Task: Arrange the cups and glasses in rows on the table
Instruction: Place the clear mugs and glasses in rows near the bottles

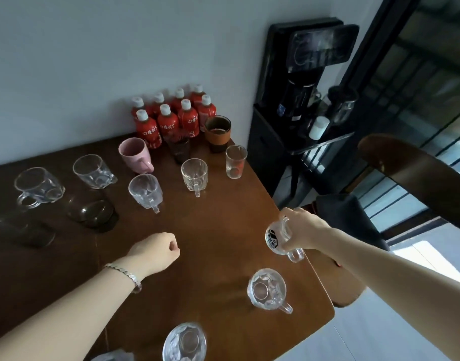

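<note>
Well beyond the left hand point(156, 252), against the wall point(93, 61): eight red bottles point(167, 123) with white caps (two rows of four). Past the right hand point(304, 230), farther back: black drinks machine point(270, 147). Just right of that hand: wooden chair point(416, 175), dark cloth point(346, 217) on its seat.

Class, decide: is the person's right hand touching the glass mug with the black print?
Touching. The head view shows the right hand with its fingers curled round the printed glass mug, gripping its upper part.
</note>
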